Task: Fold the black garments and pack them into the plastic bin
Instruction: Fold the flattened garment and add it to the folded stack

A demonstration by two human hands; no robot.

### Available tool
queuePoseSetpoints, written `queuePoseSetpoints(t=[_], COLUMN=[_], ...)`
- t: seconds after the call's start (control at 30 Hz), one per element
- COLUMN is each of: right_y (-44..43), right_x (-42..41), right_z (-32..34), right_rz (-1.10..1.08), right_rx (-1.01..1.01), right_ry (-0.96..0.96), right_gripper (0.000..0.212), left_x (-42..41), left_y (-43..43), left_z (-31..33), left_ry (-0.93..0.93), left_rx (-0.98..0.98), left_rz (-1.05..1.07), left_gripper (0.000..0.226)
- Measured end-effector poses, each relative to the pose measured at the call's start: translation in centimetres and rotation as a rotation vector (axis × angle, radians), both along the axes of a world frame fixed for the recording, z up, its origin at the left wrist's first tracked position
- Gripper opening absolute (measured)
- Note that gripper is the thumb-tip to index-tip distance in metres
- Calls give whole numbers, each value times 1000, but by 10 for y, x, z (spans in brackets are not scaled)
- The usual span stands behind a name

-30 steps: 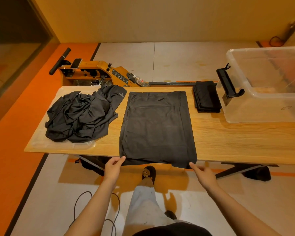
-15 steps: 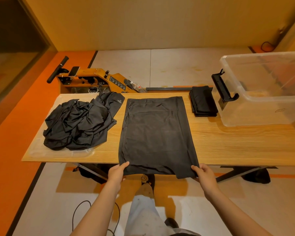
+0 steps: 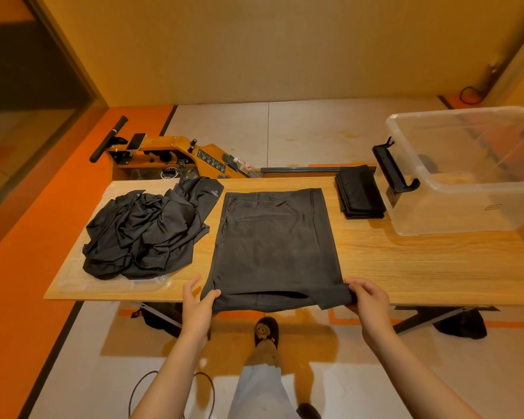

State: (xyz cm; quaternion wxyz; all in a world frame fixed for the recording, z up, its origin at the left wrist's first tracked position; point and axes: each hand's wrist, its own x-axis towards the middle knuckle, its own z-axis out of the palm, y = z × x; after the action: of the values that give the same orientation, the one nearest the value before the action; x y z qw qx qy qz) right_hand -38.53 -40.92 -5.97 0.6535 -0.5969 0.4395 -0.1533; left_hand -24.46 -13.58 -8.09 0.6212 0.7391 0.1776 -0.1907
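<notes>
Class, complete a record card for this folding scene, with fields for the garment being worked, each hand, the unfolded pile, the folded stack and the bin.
Garment in work: flat black garment, spread on the table, near edge overhanging
Left hand: left hand pinches its near-left corner
Right hand: right hand grips its near-right corner
Unfolded: crumpled pile, left end
Folded: folded stack, beside the bin
Bin: plastic bin, right end, no garments seen inside
</notes>
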Motion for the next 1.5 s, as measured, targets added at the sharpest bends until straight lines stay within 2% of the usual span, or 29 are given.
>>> queuePoseSetpoints(t=[0.07, 0.2, 0.4, 0.57, 0.7, 0.83, 0.93, 1.1, 1.27, 1.37, 1.5], right_y=[-3, -14, -51, -90, -115, -123, -121, -100, -75, -54, -32], right_x=[10, 49, 145, 223, 270, 285, 277, 239, 180, 138, 88], right_z=[8, 33, 92, 161, 234, 293, 306, 268, 167, 98, 18], right_rz=[-16, -70, -87, -101, -128, -200, -212, -220, -232, -242, -219], right_rx=[29, 16, -85, -156, -232, -271, -306, -247, -177, -131, -73], right_ry=[-28, -103, -213, -334, -513, -673, -733, -670, -402, -219, 15], right_gripper=[23, 20, 20, 21, 18, 15, 15, 12, 12, 13, 11], left_x=[10, 49, 148, 233, 288, 302, 293, 253, 186, 137, 77], left_y=[-5, -27, -81, -125, -150, -160, -156, -137, -110, -90, -66], left_z=[11, 47, 108, 179, 258, 321, 335, 288, 188, 117, 46], left_ry=[-74, -141, -205, -376, -549, -654, -705, -678, -425, -235, -83], left_rx=[-14, -4, -128, -146, -212, -340, -377, -275, -99, 40, 152], left_rz=[-39, -104, -29, -36, -40, -49, -56, -31, 30, -14, -27], left_gripper=[48, 22, 23, 22, 21, 22, 23, 13, 36, 33, 36])
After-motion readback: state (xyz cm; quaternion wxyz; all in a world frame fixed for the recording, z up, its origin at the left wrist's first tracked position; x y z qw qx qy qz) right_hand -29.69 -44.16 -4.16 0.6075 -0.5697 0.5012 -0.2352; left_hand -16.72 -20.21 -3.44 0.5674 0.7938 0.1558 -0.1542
